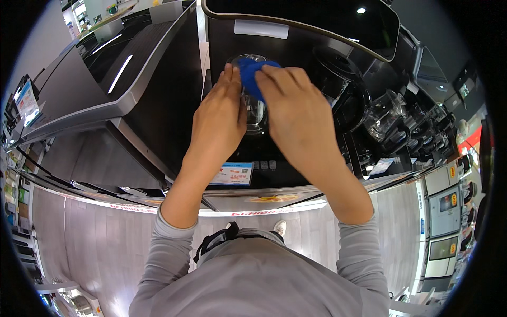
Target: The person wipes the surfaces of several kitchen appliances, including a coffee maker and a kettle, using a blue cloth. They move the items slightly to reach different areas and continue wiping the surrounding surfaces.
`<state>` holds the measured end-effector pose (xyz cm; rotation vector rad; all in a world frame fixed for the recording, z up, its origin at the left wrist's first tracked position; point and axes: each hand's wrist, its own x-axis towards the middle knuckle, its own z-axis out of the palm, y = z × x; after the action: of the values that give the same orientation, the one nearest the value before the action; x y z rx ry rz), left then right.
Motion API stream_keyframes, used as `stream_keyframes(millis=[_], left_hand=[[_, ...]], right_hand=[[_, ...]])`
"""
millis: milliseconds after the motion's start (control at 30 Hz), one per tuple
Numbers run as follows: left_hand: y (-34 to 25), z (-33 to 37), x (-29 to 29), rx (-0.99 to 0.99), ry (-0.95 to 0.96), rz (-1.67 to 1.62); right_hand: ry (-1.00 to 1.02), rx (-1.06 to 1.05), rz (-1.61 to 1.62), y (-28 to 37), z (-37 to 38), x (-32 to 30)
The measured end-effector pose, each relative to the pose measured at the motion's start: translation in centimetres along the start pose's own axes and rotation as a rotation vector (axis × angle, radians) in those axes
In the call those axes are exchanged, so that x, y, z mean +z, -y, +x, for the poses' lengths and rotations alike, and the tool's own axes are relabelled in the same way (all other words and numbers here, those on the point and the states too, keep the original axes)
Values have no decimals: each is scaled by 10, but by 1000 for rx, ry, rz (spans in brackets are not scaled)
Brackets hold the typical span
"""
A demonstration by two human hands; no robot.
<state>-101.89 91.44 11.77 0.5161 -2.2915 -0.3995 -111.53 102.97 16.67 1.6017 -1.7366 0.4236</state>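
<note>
My right hand (298, 108) is closed on a blue cloth (251, 79), pressing it against the top of a clear round glass vessel (255, 119). On the vessel's left side lies my left hand (217, 113), its fingers close together and bent round the glass; their tips touch the cloth's edge. Both hands cover much of the vessel, so its full shape is hidden. It stands on a glossy black surface (285, 153). Just right of my right hand is a dark round pot-like appliance (338, 66) with a curved black handle.
Several clear glass jugs (385, 113) crowd the right side. A price card (232, 174) stands at the surface's front edge. A dark panel (306, 18) overhangs the back. To the left is a large range hood (127, 84) with a metal edge. Grey floor (95, 238) lies below.
</note>
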Motion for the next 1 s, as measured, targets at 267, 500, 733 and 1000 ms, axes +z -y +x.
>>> stream_keyframes(millis=[267, 500, 733, 1000], left_hand=[[8, 2, -3, -160, -164, -90], [19, 5, -8, -109, -347, -404], [11, 10, -2, -96, -316, 23], [-1, 18, 3, 163, -287, -190]], right_hand=[[-60, -31, -34, 16, 29, 41], [-128, -188, -4, 17, -3, 62], [60, -361, 97, -10, -58, 70], [174, -276, 203, -12, -88, 40]])
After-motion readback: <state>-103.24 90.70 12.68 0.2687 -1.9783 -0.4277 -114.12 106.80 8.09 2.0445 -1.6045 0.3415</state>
